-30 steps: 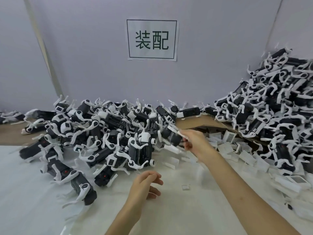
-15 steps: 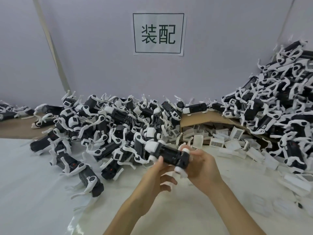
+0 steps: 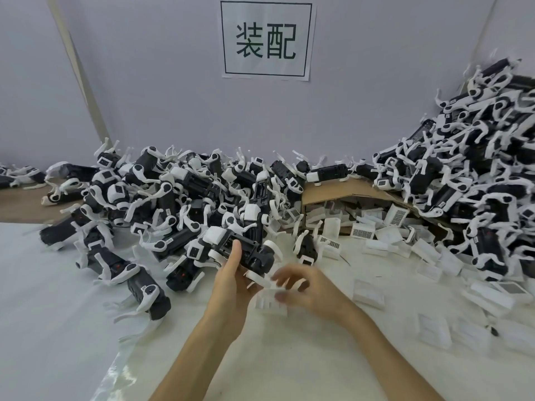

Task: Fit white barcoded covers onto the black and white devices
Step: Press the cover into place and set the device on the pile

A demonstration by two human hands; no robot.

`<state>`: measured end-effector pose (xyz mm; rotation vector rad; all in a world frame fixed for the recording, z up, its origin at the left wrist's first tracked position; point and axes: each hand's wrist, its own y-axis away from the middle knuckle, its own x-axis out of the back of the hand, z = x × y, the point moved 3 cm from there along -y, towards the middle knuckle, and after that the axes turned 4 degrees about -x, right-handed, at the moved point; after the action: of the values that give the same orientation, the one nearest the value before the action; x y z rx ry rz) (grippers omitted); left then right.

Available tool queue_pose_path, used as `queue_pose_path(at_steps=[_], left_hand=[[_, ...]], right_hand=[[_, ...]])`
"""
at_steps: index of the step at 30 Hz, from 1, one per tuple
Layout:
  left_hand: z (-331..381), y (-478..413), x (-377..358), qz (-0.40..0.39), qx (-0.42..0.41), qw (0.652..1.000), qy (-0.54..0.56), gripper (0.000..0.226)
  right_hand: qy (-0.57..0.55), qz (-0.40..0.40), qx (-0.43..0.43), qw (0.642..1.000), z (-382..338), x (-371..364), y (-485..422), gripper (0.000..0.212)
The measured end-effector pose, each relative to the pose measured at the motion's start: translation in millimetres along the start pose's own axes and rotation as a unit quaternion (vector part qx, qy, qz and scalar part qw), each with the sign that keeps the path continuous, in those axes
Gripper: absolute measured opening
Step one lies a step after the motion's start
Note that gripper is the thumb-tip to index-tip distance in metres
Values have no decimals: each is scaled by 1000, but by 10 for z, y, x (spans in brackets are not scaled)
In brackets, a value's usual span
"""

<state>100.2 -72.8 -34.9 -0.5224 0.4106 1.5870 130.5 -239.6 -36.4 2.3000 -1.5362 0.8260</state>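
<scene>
Black and white device (image 3: 251, 254) is held in the left hand (image 3: 231, 287) above the front of the desk, just ahead of the nearest heap. The left hand is closed round it from below, with the thumb (image 3: 236, 251) laid up across its dark body. The device's long axis is set on a slant, from a white block end at the upper left down to a black end at the lower right, and a white limb is seen sticking out beneath that lower end.

The right hand (image 3: 308, 289) is blurred. Its fingers (image 3: 285, 274) are spread and loosely bent, just right of the device, and its thumb tip is placed at the edge of a white cover (image 3: 269, 303). Whether this cover is gripped or only touched cannot be told, nor whether it lies on the white sheet (image 3: 58, 328).

A heap of devices (image 3: 173, 198) is spread behind and to the left, and a taller pile (image 3: 469, 169) is banked at the right. Between them a cardboard box (image 3: 327, 192) is tipped open, with loose covers (image 3: 373, 235) spilled from it. A sign (image 3: 266, 39) is fixed to the wall.
</scene>
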Motion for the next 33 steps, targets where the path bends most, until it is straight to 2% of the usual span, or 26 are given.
queue_pose_path(at_steps=[2,4,6,10,13,20,24,28,31,33], left_hand=[[8,-5,4,-5,0,1000,4,50],[7,-2,-1,-9,-5,1000,-2,46],[6,2,-8,-5,-4,1000,-1,47],[25,6,-12,-1,-8,1000,1,53],[32,-1,6,-3,-9,1000,7,46],[0,-11,-15,-13,17,1000,2,49],[-27,-13,-44,-12,30,999,-8,47],[-54,-29,-53,3,38,999,-14,47],[-73,-30,-44,-7,35,998,-42,48],[-79,-22,-37,-22,23,997,-68,49]], right_hand=[[86,-53,-12,995,17,-136,2,35],[133,-36,-16,990,28,-204,-14,35],[124,0,-7,992,40,-203,-38,26],[41,34,-11,999,56,-117,-42,7],[-22,52,-19,998,28,-61,-34,6],[-150,69,-25,986,-15,-31,-26,14],[-214,120,-25,969,-38,30,-21,18],[-265,137,-32,954,-32,83,-7,16],[-327,143,-46,933,2,118,-10,15],[-378,146,-56,913,11,145,-15,24]])
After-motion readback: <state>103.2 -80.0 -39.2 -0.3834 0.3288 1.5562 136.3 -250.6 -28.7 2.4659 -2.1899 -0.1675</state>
